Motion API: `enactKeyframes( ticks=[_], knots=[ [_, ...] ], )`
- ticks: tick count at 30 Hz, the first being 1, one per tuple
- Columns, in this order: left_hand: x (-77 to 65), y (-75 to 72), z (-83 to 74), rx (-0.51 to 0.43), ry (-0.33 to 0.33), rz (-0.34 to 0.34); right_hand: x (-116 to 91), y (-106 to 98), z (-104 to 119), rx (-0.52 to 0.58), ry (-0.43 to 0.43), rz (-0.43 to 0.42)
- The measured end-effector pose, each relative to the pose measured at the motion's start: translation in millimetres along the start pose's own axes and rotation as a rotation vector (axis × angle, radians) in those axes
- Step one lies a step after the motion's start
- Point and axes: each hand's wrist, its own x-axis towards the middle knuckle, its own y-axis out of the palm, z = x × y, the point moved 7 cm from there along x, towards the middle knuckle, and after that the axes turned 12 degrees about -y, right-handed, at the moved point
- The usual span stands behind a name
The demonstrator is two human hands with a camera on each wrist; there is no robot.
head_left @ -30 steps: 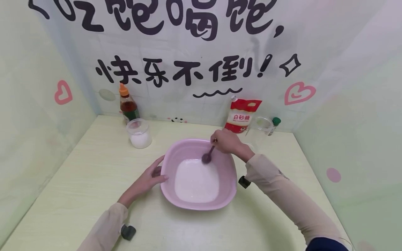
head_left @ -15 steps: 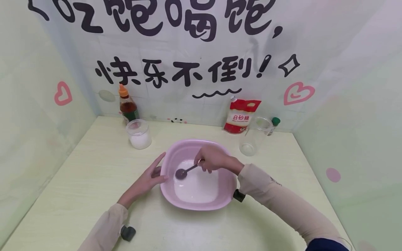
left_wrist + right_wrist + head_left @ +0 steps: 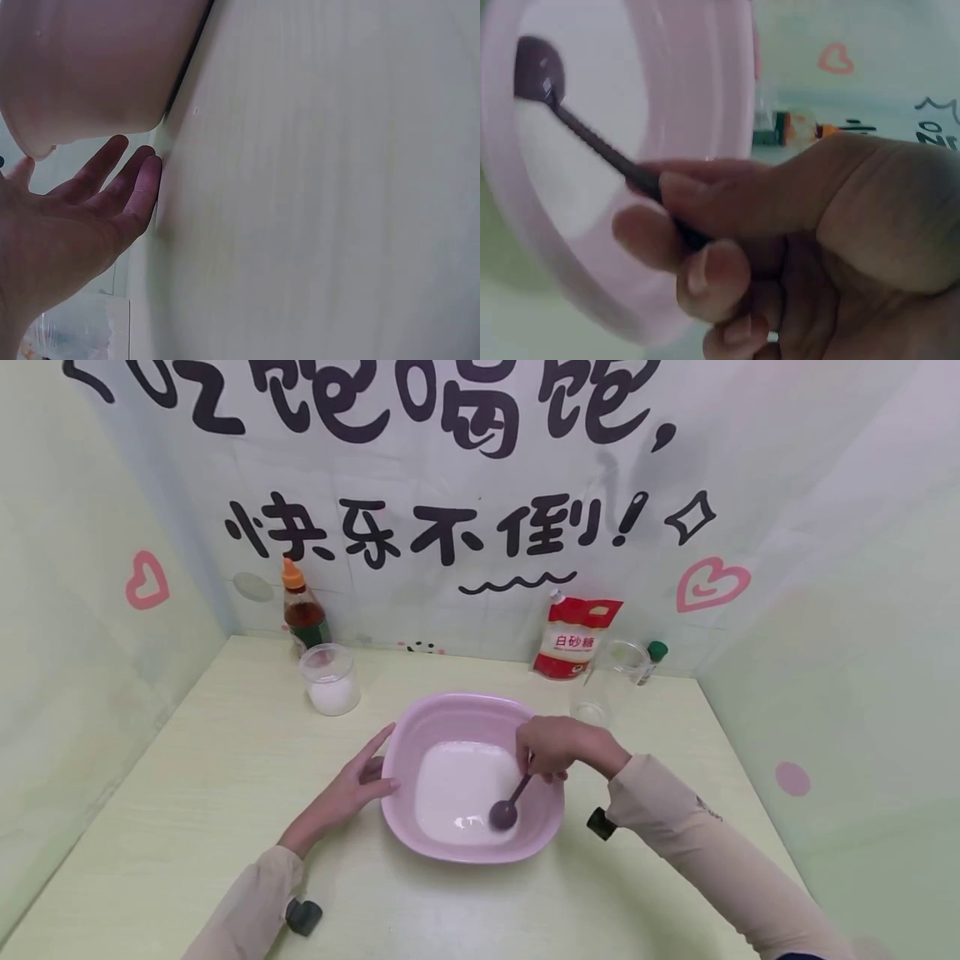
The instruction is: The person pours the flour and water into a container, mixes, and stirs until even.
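Note:
A pink basin (image 3: 402, 827) with white liquid (image 3: 453, 785) in it stands on the table. At its left side my left hand (image 3: 350, 789) rests against the wall, thumb by the rim. In the left wrist view the fingers (image 3: 139, 191) of that hand are extended and lightly bent beside the basin (image 3: 82, 67). Over the basin's right part, my right hand (image 3: 551, 747) pinches the handle of a dark round-bowled spoon (image 3: 503, 815). The right wrist view has the spoon's handle (image 3: 596, 142) between thumb and fingers, its bowl at the liquid.
Behind the basin on the left are a clear jar of white contents (image 3: 330, 685) and an orange-capped sauce bottle (image 3: 306, 618). At the back right stand a red sugar bag (image 3: 573, 639), a clear glass container (image 3: 611, 681) and a green-capped bottle (image 3: 655, 660).
My right hand first swept the spoon from the basin's back to its left side, then to the front right. The left hand has stayed at the basin's left side.

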Motion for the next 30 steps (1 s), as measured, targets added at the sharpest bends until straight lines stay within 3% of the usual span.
enactKeyframes(
  ticks=[3,6,11,14,17,22,26,30],
  knots=[
    [-0.5,-0.9,-0.2,0.001,-0.007,-0.003,-5,-15,-12,-0.064,0.1,-0.066],
    [-0.2,-0.1,-0.4,-0.009,-0.011,0.001,-1,-26,-20,-0.123,0.132,-0.142],
    [-0.8,1.8,-1.1,-0.011,-0.013,0.008,16,-37,-26,-0.16,0.103,-0.297],
    [-1.6,1.5,-1.5,-0.013,-0.015,0.004,29,-37,-20,-0.129,0.056,-0.349],
    [-1.8,1.2,-1.5,-0.017,-0.011,0.004,42,-30,-11,-0.057,0.003,-0.331],
    [-1.9,1.6,-2.6,-0.02,-0.006,0.007,56,-10,11,0.009,-0.106,-0.23],
    [-1.3,2.2,-3.3,-0.021,-0.015,0.0,54,5,25,0.041,-0.168,-0.164],
    [-0.8,2.5,-3.3,-0.009,-0.016,-0.01,43,19,33,0.086,-0.174,-0.084]
  ],
)
